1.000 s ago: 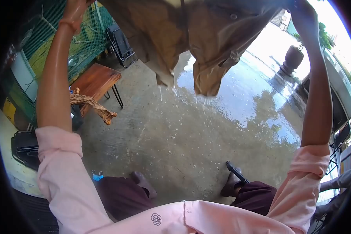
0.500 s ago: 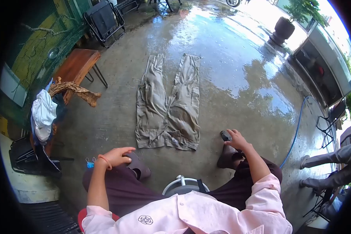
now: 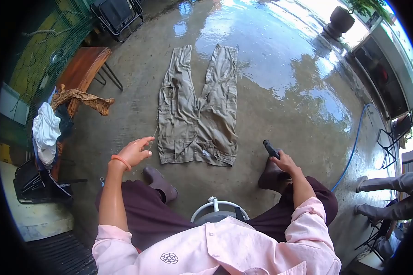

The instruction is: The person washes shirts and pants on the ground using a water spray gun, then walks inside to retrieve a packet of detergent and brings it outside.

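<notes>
Khaki cargo trousers (image 3: 197, 110) lie flat on the wet concrete floor, waistband towards me and legs pointing away. My left hand (image 3: 135, 152) hovers just left of the waistband, fingers apart and holding nothing. An orange band circles that wrist. To the right of the trousers, my right hand (image 3: 285, 163) is closed around a short black rod-shaped object (image 3: 270, 148). Its far end sticks out past my fingers, and its exact kind does not show.
A wooden bench (image 3: 85, 68) with white cloth (image 3: 46, 133) and driftwood (image 3: 85, 98) stands left. A blue hose (image 3: 353, 149) runs along the right. Another person's legs (image 3: 390, 183) show at the right edge. A folded black chair (image 3: 117, 18) stands at the back left.
My left hand has lifted away from my knee and moved up beside the trousers. The black object in my right hand now points forward and more of it shows. The view has tilted down slightly.
</notes>
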`<move>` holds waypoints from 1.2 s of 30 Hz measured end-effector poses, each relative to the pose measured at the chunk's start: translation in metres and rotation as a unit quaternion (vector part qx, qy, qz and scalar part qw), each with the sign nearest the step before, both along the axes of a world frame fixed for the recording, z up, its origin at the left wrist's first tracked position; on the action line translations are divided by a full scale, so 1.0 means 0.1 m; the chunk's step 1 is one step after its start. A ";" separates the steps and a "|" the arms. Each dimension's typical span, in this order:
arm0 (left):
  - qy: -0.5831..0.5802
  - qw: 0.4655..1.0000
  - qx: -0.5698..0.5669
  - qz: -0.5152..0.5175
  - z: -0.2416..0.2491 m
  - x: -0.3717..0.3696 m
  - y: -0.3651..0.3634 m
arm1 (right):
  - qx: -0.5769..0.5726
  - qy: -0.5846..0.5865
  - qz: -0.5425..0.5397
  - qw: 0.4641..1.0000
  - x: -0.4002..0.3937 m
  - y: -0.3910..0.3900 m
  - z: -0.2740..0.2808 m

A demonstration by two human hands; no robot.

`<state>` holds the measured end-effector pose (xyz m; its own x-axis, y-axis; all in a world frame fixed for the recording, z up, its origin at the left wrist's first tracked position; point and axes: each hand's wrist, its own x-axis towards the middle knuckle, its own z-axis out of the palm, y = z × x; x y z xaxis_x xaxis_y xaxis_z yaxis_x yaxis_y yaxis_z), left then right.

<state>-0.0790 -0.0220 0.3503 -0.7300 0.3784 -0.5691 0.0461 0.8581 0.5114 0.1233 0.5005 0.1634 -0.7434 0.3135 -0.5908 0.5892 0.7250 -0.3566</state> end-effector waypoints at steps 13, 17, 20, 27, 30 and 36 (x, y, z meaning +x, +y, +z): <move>0.056 0.993 -0.028 -0.099 0.09 0.05 0.26 | 0.015 0.267 0.101 0.958 -0.54 -0.51 2.29; 0.196 0.965 0.013 -0.174 0.02 -0.38 0.39 | 0.010 0.204 0.208 0.956 -0.38 -0.57 2.59; 0.089 0.986 -0.010 -0.137 0.13 0.06 0.46 | -0.006 0.109 0.221 0.969 -0.23 -0.70 2.78; 0.073 0.987 -0.003 -0.145 0.12 0.06 0.61 | -0.006 0.125 0.233 0.964 -0.01 -0.91 3.02; 0.069 0.986 -0.011 -0.151 0.13 0.06 0.63 | -0.011 0.168 0.235 0.957 0.04 -0.90 2.98; 0.091 0.982 -0.027 -0.160 0.12 0.07 0.61 | 0.011 0.063 0.246 0.967 -0.01 -0.90 2.92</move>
